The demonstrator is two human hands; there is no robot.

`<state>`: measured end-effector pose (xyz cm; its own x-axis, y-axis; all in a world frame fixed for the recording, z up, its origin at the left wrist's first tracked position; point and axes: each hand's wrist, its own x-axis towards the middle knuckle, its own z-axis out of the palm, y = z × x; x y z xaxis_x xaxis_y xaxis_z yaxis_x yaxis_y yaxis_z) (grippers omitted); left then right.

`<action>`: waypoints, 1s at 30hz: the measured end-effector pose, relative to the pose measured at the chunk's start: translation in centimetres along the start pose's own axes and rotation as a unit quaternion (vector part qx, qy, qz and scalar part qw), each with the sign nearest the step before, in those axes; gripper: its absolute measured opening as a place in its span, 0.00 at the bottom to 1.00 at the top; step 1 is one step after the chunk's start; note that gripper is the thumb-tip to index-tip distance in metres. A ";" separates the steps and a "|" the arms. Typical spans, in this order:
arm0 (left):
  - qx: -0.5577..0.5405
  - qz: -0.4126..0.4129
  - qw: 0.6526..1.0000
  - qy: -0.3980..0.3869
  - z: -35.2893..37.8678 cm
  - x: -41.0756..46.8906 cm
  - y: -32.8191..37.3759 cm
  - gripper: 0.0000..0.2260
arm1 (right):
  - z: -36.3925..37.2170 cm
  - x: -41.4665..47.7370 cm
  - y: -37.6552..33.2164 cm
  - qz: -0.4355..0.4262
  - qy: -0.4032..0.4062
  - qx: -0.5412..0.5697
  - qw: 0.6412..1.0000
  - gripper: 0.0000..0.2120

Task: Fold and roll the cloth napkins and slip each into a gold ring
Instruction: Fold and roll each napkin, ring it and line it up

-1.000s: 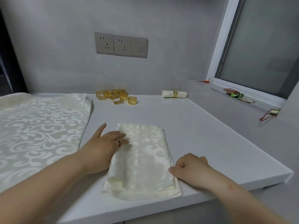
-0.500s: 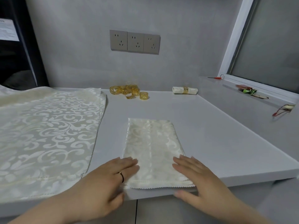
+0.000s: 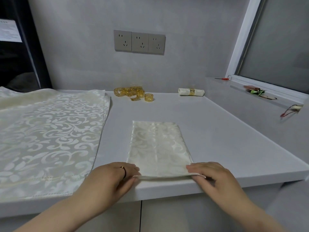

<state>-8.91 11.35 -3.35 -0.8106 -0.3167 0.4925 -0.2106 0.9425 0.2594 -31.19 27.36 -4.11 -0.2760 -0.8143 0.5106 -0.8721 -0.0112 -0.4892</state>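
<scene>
At the near edge of the grey counter [image 3: 225, 139], your left hand [image 3: 115, 178] and right hand [image 3: 212, 176] each apparently pinch a corner of the folded cream damask napkin [image 3: 158, 148], to start rolling.

Bare counter [image 3: 217, 136] lies between folded napkin [image 3: 158, 144] and gold rings [image 3: 133, 93].

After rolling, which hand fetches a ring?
Left, probably: the gold rings lie beyond and left of the folded napkin, on the side of the left hand; the right hand would reach across it.
</scene>
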 end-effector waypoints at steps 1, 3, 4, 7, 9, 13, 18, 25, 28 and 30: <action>-0.030 -0.037 0.999 -0.007 -0.3 0.4 0.0 0.16 | -0.2 0.4 -0.4 0.042 -0.014 0.025 0.999 0.07; -0.095 -0.121 0.988 0.000 -0.9 1.1 0.2 0.17 | -0.4 1.0 -0.8 0.091 -0.020 0.072 0.993 0.09; -0.124 -0.145 0.982 0.007 -1.1 1.4 0.2 0.15 | -0.5 1.4 -1.0 0.116 -0.018 0.090 0.989 0.12; -0.151 -0.211 0.966 0.018 -1.2 2.9 -0.3 0.17 | -0.3 2.4 -1.3 0.181 0.000 0.102 0.978 0.15; -0.154 -0.236 0.959 0.027 -1.1 3.7 -0.7 0.12 | 0.2 3.0 -1.4 0.203 0.018 0.083 0.975 0.16; -0.152 -0.253 0.955 0.006 -0.5 4.7 -1.4 0.10 | 0.6 4.0 -1.5 0.232 0.020 0.028 0.972 0.18; -0.109 -0.253 0.961 -0.012 -0.6 5.3 -1.5 0.11 | 0.4 4.8 -1.6 0.255 -0.023 -0.035 0.966 0.16; -0.030 -0.188 0.982 -0.012 -0.4 5.3 -1.6 0.12 | 0.8 5.0 -1.6 0.207 -0.021 -0.112 0.972 0.11; 0.046 -0.031 0.998 0.034 -0.3 5.3 -2.4 0.08 | 0.8 4.9 -1.0 0.176 0.000 -0.102 0.979 0.09; 0.070 0.068 0.995 0.006 -0.5 5.1 -2.7 0.06 | 0.8 5.0 -0.7 0.128 0.014 -0.137 0.982 0.09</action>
<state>-12.22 7.11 -1.08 -0.8311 -0.1848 0.5245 -0.1739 0.9822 0.0705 -31.67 22.81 -1.77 -0.5084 -0.7541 0.4159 -0.8475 0.3525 -0.3969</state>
